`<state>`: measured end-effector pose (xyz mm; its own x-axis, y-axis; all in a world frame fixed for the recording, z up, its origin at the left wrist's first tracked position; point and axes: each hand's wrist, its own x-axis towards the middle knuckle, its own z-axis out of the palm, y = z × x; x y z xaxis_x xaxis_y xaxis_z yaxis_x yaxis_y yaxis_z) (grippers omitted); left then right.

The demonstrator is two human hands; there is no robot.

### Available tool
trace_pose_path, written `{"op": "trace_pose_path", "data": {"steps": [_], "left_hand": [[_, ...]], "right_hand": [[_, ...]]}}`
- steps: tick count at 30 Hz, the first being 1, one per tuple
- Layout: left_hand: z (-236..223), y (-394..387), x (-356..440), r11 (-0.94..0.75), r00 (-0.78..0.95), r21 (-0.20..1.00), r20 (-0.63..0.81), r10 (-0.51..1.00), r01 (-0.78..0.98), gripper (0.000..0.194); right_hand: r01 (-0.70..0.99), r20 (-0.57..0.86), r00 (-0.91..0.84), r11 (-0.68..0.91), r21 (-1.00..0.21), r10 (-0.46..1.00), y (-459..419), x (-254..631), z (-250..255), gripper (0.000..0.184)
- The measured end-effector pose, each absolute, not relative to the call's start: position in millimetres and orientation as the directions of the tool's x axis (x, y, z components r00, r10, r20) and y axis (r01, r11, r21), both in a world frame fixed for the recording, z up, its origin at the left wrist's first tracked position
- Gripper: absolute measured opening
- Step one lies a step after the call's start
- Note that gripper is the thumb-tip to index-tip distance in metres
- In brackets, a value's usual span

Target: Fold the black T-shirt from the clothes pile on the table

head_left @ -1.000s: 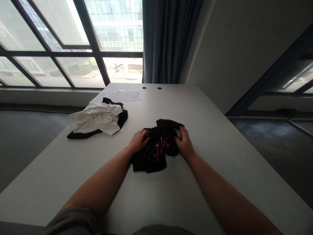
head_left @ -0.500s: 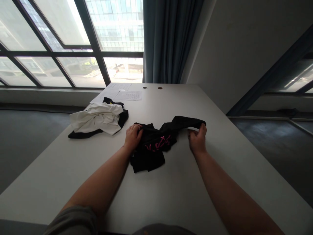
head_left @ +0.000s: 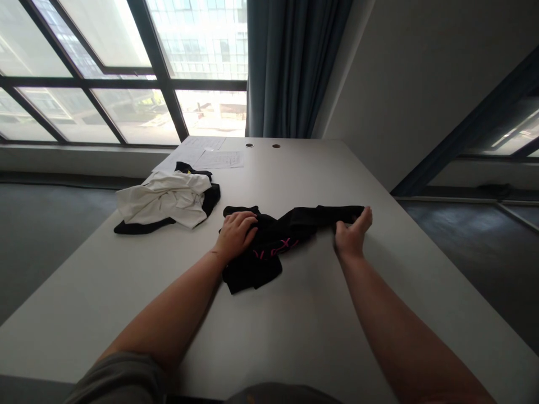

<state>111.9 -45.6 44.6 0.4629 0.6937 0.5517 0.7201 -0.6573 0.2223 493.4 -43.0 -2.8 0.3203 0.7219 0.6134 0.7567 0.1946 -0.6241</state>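
A black garment (head_left: 297, 220) with pink lettering on it lies bunched on the white table. My left hand (head_left: 236, 234) rests over its left part, the fingers laid flat on the cloth and slightly apart. At the other end, my right hand (head_left: 354, 234) grips the tip of a long narrow black strip of it, perhaps a sleeve, with thumb and fingers closed around the cloth. This strip stretches out nearly straight between the hands, a little above the tabletop. A folded black flap hangs toward me below the lettering. What lies under my left palm is hidden.
On the left of the table (head_left: 295, 336) sits a crumpled heap of white cloth (head_left: 164, 199) together with black cloth. Behind it are papers (head_left: 221, 160) near the far edge, beside two round holes. Windows and a blue curtain (head_left: 290, 67) stand beyond.
My right hand has moved right, drawing the black strip straighter and longer. My left hand has shifted slightly right over the cloth, and its fingers lie flatter. The view has tilted down slightly.
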Motion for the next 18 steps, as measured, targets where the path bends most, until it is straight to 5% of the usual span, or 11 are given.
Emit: {"op": "trace_pose_path", "data": {"steps": [3,6,11,18], "left_hand": [[47.8,-51.2,122.7,-0.775,0.708,0.185,0.321,0.629,0.604,0.03],[47.9,-50.5,125.3,-0.77,0.734,0.223,0.235,0.637,0.597,0.036],[52.0,-52.4,119.0,-0.786,0.758,0.303,0.232,0.609,0.539,0.042],[54.5,-55.5,121.8,-0.774,0.762,0.414,0.241,0.601,0.48,0.02]], "right_hand": [[0.848,0.703,0.218,0.226,-0.48,0.677,-57.1,467.4,15.4,0.073],[0.836,0.616,-0.117,0.413,-0.363,0.779,-66.2,443.1,22.9,0.056],[0.744,0.365,-0.329,0.477,-0.469,0.871,-62.1,435.6,7.6,0.065],[0.707,0.366,-0.296,0.46,-0.537,0.882,-57.2,443.5,1.4,0.064]]}}
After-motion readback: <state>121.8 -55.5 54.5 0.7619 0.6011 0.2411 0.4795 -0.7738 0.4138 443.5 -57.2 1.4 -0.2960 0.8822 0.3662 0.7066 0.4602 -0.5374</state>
